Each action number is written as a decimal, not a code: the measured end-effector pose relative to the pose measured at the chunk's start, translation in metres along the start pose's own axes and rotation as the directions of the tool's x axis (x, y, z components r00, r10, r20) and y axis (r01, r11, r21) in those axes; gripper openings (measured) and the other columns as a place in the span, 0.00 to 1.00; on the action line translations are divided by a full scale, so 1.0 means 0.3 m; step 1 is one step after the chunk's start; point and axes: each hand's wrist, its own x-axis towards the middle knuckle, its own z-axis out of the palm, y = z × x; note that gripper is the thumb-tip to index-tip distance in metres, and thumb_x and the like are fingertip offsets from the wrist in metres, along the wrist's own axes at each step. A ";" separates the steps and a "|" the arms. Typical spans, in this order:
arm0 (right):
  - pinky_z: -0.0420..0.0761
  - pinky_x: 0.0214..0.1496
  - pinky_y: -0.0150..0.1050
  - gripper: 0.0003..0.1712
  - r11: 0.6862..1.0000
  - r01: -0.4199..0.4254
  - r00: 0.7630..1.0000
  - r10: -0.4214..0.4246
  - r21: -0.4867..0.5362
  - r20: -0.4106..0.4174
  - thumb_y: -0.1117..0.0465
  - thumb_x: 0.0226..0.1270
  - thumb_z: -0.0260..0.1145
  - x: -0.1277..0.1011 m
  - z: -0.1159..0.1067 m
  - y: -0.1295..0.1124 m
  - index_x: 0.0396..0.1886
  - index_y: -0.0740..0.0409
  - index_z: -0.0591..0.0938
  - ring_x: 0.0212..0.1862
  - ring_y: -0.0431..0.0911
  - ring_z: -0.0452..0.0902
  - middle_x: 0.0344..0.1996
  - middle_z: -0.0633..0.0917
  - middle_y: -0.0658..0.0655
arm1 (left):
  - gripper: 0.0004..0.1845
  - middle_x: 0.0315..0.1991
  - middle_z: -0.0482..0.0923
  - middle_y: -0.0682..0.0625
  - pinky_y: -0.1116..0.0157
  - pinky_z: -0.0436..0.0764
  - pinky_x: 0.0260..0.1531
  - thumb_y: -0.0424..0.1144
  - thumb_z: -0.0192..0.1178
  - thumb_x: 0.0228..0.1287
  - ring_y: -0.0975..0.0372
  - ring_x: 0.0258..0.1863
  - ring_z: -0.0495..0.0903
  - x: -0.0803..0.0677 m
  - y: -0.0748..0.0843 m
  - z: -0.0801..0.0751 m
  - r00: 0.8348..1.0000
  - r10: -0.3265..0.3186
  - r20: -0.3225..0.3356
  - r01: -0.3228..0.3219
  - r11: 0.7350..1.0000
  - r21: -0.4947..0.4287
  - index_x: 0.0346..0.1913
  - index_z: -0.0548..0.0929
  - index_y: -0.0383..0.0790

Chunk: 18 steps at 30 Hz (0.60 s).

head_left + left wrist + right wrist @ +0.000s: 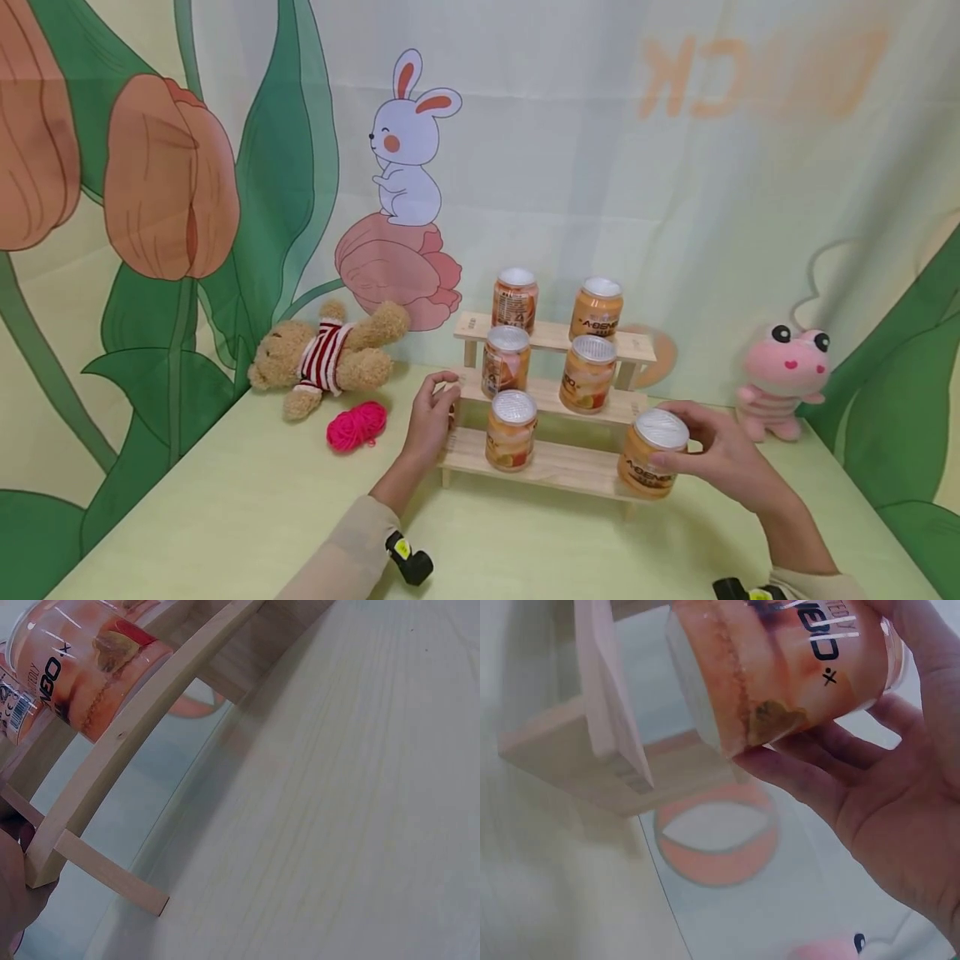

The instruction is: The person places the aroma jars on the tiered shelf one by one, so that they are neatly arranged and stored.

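In the head view, my right hand [723, 454] grips an orange can [647, 467] with a silvery lid at the right end of the lowest shelf. The right wrist view shows the fingers and thumb round this can [780, 667], its base close to the shelf board [604, 697]. My left hand [433, 412] holds the left end of the three-step wooden display stand [577, 467]; in the left wrist view it is partly cut off at the board's end. Another can [512, 433] stands at the left of the lowest shelf.
Two cans stand on the middle shelf, including one at right [588, 375], and two on the top, including one at left [516, 302]. A teddy bear [330, 358] and pink yarn [357, 427] lie left. A pink frog plush [786, 375] sits right, before a printed curtain [562, 167].
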 end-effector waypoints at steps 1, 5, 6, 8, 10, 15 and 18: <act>0.81 0.43 0.38 0.29 1.000 -0.012 1.000 0.012 0.000 -0.010 0.68 0.58 0.76 0.004 0.013 -0.005 0.59 0.65 0.78 0.44 0.45 0.82 0.47 0.84 0.58 | 0.14 0.27 0.76 0.55 0.65 0.70 0.25 0.33 0.51 0.76 0.56 0.26 0.68 -0.008 0.016 0.001 1.000 -0.001 0.004 0.001 1.000 0.002 0.59 0.72 0.32; 0.81 0.44 0.39 0.29 0.998 -0.058 0.998 0.058 -0.008 -0.039 0.64 0.58 0.77 0.022 0.066 -0.017 0.59 0.64 0.79 0.47 0.46 0.80 0.48 0.83 0.59 | 0.13 0.24 0.74 0.52 0.65 0.71 0.25 0.33 0.51 0.75 0.55 0.25 0.69 -0.029 0.041 0.003 1.000 0.012 -0.001 -0.011 1.000 0.013 0.57 0.72 0.32; 0.81 0.45 0.39 0.29 0.997 -0.071 0.997 0.070 -0.011 -0.042 0.63 0.58 0.77 0.026 0.079 -0.020 0.59 0.63 0.79 0.47 0.47 0.80 0.48 0.83 0.59 | 0.13 0.24 0.73 0.51 0.66 0.70 0.25 0.34 0.52 0.75 0.56 0.24 0.69 -0.030 0.036 0.004 1.000 0.017 -0.006 -0.017 1.000 0.010 0.57 0.73 0.33; 0.81 0.44 0.39 0.28 0.996 -0.082 0.995 0.081 -0.021 -0.052 0.61 0.58 0.78 0.033 0.103 -0.023 0.58 0.61 0.80 0.48 0.48 0.80 0.47 0.84 0.58 | 0.12 0.23 0.72 0.49 0.67 0.70 0.24 0.35 0.52 0.75 0.58 0.22 0.68 -0.015 0.002 0.003 1.000 0.022 -0.017 -0.022 1.000 0.007 0.56 0.74 0.36; 0.81 0.43 0.40 0.28 0.996 -0.085 0.994 0.082 -0.041 -0.070 0.58 0.56 0.79 0.039 0.126 -0.027 0.56 0.59 0.81 0.47 0.49 0.80 0.45 0.85 0.56 | 0.11 0.24 0.72 0.48 0.68 0.69 0.23 0.37 0.53 0.75 0.60 0.21 0.67 0.002 -0.031 0.003 0.999 0.025 -0.028 -0.025 1.000 0.003 0.56 0.75 0.39; 0.80 0.40 0.39 0.29 0.992 -0.094 0.989 0.084 -0.084 -0.121 0.54 0.53 0.81 0.052 0.166 -0.019 0.54 0.55 0.82 0.44 0.48 0.80 0.42 0.85 0.52 | 0.13 0.24 0.73 0.51 0.68 0.69 0.23 0.38 0.53 0.76 0.61 0.23 0.67 0.006 -0.024 0.004 0.999 0.031 -0.018 -0.031 1.000 -0.003 0.58 0.74 0.37; 0.81 0.40 0.39 0.30 0.991 -0.111 0.984 0.100 -0.070 -0.149 0.53 0.54 0.81 0.055 0.185 -0.008 0.56 0.56 0.82 0.45 0.48 0.81 0.44 0.85 0.53 | 0.14 0.23 0.72 0.50 0.68 0.68 0.23 0.37 0.53 0.76 0.61 0.24 0.67 0.002 -0.020 0.001 1.000 0.019 -0.010 -0.019 1.000 -0.012 0.59 0.73 0.35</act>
